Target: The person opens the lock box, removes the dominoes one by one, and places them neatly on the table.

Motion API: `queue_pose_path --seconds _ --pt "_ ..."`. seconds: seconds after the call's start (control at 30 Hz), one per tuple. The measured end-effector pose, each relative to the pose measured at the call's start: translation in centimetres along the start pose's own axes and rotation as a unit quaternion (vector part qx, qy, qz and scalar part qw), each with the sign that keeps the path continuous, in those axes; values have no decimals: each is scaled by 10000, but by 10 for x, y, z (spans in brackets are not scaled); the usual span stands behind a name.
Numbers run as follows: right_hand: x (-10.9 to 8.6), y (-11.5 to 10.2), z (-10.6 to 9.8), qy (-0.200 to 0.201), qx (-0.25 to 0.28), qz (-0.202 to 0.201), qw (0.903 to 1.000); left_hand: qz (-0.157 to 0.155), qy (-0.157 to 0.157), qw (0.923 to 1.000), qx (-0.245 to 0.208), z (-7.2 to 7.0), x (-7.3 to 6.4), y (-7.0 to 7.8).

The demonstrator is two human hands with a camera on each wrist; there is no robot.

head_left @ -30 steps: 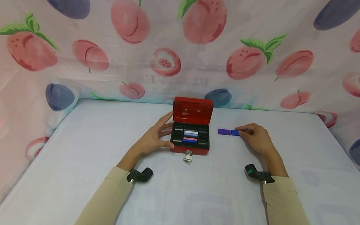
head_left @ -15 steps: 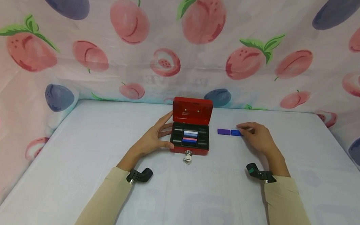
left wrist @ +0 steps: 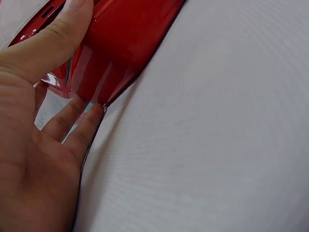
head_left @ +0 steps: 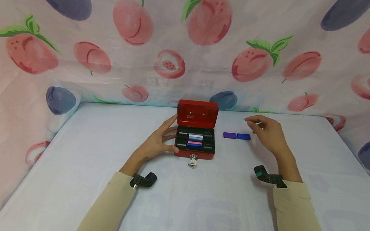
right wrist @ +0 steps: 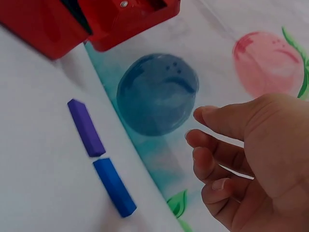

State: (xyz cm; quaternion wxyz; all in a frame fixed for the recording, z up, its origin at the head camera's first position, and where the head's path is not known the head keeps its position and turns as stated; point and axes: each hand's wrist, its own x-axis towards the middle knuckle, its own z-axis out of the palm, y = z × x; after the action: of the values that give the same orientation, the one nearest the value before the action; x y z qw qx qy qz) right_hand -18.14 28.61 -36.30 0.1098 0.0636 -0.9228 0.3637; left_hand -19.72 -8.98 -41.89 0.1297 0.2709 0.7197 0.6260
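White tabletop [head_left: 231,198], faint illegible lettering [head_left: 211,173], left grip [head_left: 152,144] spread against red box [head_left: 205,156], right grip [head_left: 267,133] parted near blue block [head_left: 243,136]

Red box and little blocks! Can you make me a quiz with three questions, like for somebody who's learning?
1. True or false: the purple block and the blue block both lie outside the red box.
2. Which thing does the left hand touch?
A) the purple block
B) the red box
C) the blue block
3. Fill the gap: the right hand is holding ____.

Key:
1. True
2. B
3. nothing
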Motion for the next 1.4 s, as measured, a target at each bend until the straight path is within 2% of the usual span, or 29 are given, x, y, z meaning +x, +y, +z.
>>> queue_pose_path --seconds 0.07,0.3,1.0,1.2,1.4 --pt "0 -5 -1 14 35 -121 9999 -46 -5 10000 -12 0 -1 2" --pt "0 -23 0 -45 170 -459 9988 -137 -21 9999 -18 4 -6 24" --pt "-2 -70 35 -661 311 -911 9932 22 -51 10000 -46 4 -6 23" --pt "-4 -76 50 -835 367 -1136 9893 64 -74 9999 -42 3 -5 23" --pt "-5 -79 64 -1095 404 -1130 9867 26 -74 10000 -36 4 -5 24"
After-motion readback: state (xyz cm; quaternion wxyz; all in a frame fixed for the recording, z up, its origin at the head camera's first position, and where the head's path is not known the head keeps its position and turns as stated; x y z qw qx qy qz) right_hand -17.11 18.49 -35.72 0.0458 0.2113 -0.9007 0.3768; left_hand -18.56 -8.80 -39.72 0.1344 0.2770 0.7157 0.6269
